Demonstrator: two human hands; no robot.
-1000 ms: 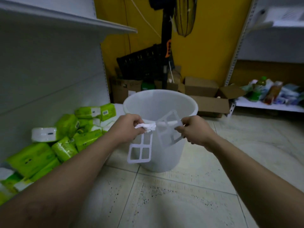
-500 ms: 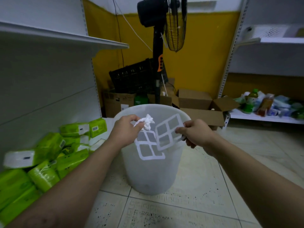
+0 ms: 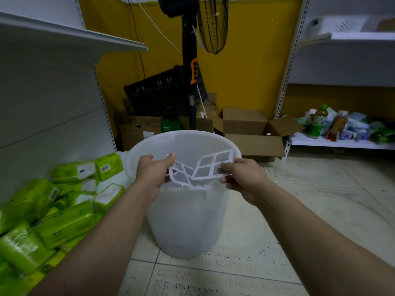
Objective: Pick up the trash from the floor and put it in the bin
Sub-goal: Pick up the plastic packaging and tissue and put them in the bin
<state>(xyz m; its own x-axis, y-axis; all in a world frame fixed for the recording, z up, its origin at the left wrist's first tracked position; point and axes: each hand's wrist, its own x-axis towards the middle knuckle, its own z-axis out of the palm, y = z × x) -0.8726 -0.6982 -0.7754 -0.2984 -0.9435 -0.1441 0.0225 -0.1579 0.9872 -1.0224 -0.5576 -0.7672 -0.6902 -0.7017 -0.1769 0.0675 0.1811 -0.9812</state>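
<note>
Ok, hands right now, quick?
Left hand: touching lower grid over bin; grip cannot be told.
Right hand: pinching upper grid.

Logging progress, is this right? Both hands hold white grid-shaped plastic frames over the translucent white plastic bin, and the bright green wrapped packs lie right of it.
Wrong side: the head view shows the bright green wrapped packs lying left of the translucent white plastic bin. The rest stands: the left hand and right hand each hold a white grid-shaped plastic frame over it.
</note>
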